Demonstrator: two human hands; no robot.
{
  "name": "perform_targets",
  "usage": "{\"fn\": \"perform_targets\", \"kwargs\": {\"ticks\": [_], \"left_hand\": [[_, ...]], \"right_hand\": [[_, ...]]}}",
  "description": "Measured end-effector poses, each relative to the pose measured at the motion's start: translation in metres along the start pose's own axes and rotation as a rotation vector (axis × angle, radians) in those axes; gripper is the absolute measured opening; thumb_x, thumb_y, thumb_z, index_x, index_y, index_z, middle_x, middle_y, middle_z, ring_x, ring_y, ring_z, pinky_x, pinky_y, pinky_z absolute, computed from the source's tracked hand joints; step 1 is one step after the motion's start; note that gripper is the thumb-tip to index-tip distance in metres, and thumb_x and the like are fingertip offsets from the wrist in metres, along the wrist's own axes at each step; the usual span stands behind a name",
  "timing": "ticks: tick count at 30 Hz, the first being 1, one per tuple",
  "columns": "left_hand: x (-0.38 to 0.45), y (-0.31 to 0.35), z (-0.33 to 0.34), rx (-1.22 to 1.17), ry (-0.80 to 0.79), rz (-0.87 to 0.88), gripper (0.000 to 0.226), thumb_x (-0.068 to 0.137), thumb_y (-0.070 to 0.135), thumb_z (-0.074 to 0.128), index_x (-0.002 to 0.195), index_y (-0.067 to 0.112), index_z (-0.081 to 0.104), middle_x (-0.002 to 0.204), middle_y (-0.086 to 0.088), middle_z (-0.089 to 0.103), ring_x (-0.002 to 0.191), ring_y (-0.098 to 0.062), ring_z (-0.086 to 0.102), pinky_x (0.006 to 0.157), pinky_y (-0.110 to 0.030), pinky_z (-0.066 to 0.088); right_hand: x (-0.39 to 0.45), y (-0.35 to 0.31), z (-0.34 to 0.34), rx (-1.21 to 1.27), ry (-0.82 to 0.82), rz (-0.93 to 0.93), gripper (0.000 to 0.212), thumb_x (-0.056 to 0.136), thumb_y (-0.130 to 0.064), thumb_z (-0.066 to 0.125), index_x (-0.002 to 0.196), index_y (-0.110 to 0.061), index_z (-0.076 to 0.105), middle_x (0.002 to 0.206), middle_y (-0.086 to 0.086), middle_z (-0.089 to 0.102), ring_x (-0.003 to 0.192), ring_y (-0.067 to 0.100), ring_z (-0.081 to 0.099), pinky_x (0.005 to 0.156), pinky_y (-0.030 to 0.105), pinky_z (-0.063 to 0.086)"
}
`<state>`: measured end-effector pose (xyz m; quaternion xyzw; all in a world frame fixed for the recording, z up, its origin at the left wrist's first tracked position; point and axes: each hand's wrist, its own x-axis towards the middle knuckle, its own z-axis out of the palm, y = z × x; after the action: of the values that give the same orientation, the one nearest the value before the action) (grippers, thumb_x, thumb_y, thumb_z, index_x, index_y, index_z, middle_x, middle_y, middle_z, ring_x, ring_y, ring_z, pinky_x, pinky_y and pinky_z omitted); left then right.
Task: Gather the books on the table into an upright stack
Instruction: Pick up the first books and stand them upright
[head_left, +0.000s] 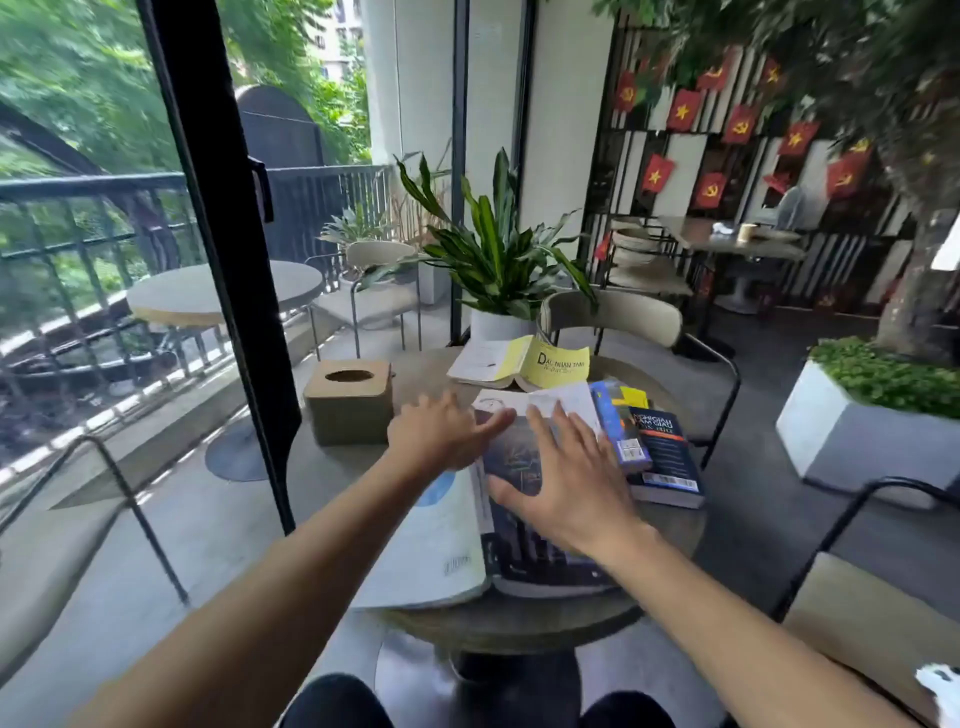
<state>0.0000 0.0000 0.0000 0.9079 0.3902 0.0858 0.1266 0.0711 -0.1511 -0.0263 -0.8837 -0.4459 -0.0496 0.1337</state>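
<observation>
While flat and open, both hands (563, 483) press the open book (509, 519).

Yellow-cover book (558, 366), dark navy book (667, 457), blue book (615, 421), tan tissue box (348, 402), grey table (519, 618).

Motion blur smears the right hand (563, 480) and the dark cover of the open book (524, 519) beneath it — its print unreadable. The worktop (670, 530) hides under books; the dark book's (665, 457) title stays partly illegible.
</observation>
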Motion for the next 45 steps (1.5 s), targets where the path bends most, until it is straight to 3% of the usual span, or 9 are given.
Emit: {"fn": "perform_targets", "kwargs": {"ticks": [5,10,14,18,26,30,35,41,45], "left_hand": [[-0.018,0.007,0.004,-0.059,-0.329,-0.187,0.076,0.086,0.073,0.043,0.133,0.016,0.059,0.139,-0.013,0.057,0.114,-0.033,0.062,0.093,-0.038,0.053],[-0.026,0.008,0.010,-0.179,-0.184,-0.149,0.029,0.088,0.035,0.048,0.098,0.013,0.063,0.113,-0.012,0.069,0.088,-0.029,0.066,0.071,-0.030,0.048],[-0.037,0.005,-0.008,-0.311,-0.005,-0.090,0.037,0.094,0.033,0.044,0.099,0.003,0.065,0.107,-0.019,0.066,0.095,-0.037,0.062,0.071,-0.032,0.041],[-0.061,0.007,-0.054,-0.332,0.238,0.021,0.034,0.094,0.031,0.047,0.068,0.010,0.048,0.085,-0.019,0.060,0.081,-0.037,0.058,0.065,-0.035,0.036],[-0.069,-0.001,-0.080,-0.362,0.744,0.316,0.018,0.098,0.023,0.051,0.102,0.007,0.057,0.073,-0.017,0.062,0.067,-0.039,0.053,0.057,-0.038,0.027],[-0.056,-0.015,-0.043,-0.459,0.725,0.353,0.014,0.097,0.020,0.056,0.102,0.007,0.059,0.071,-0.015,0.065,0.064,-0.038,0.059,0.053,-0.037,0.033],[-0.050,-0.028,-0.001,-0.502,0.662,0.385,0.018,0.093,0.020,0.063,0.108,0.011,0.060,0.073,-0.008,0.068,0.064,-0.030,0.060,0.054,-0.026,0.021],[-0.042,-0.039,0.008,-0.518,0.632,0.382,0.036,0.090,0.038,0.052,0.118,0.016,0.059,0.078,-0.007,0.072,0.070,-0.027,0.063,0.055,-0.033,0.040],[-0.039,-0.051,0.019,-0.539,0.540,0.304,0.030,0.088,0.042,0.048,0.094,0.014,0.056,0.076,-0.009,0.069,0.069,-0.036,0.063,0.055,-0.038,0.045]], "right_hand": [[-0.024,-0.017,0.019,0.019,-0.094,0.027,0.111,0.071,-0.090,0.029,0.156,-0.023,0.004,0.164,0.008,0.010,0.151,0.026,0.008,0.121,0.051,0.009],[-0.035,-0.033,0.026,0.089,-0.159,0.103,0.115,0.071,-0.090,0.030,0.156,-0.019,0.002,0.164,0.010,0.010,0.151,0.028,0.008,0.120,0.054,0.007],[-0.037,-0.053,0.020,0.233,-0.141,0.086,0.105,0.071,-0.082,0.042,0.154,-0.022,0.015,0.154,0.010,0.035,0.143,0.033,0.028,0.115,0.052,0.025],[-0.034,-0.081,0.006,0.421,-0.040,0.029,0.102,0.064,-0.071,0.046,0.150,-0.024,0.015,0.135,0.006,0.058,0.118,0.030,0.058,0.089,0.038,0.050],[0.004,-0.110,-0.001,0.534,0.231,-0.149,0.072,0.081,-0.024,0.050,0.148,-0.013,0.026,0.145,0.009,0.044,0.119,0.023,0.052,0.079,0.026,0.041],[0.018,-0.107,0.031,0.540,0.262,-0.173,0.067,0.088,-0.037,0.041,0.149,-0.013,0.025,0.148,0.008,0.040,0.135,0.020,0.042,0.107,0.034,0.041],[0.015,-0.082,0.073,0.800,0.165,-0.055,0.053,0.095,-0.018,0.052,0.145,-0.024,0.035,0.143,-0.003,0.050,0.130,0.018,0.050,0.104,0.035,0.046],[0.024,-0.070,0.074,0.548,0.096,-0.155,0.091,0.071,-0.059,0.060,0.148,-0.022,0.026,0.141,-0.006,0.047,0.128,0.010,0.047,0.105,0.031,0.045],[0.018,-0.047,0.055,0.453,-0.020,-0.165,0.110,0.053,-0.051,0.076,0.146,-0.031,0.020,0.136,-0.010,0.051,0.125,0.013,0.049,0.103,0.033,0.046]]}}
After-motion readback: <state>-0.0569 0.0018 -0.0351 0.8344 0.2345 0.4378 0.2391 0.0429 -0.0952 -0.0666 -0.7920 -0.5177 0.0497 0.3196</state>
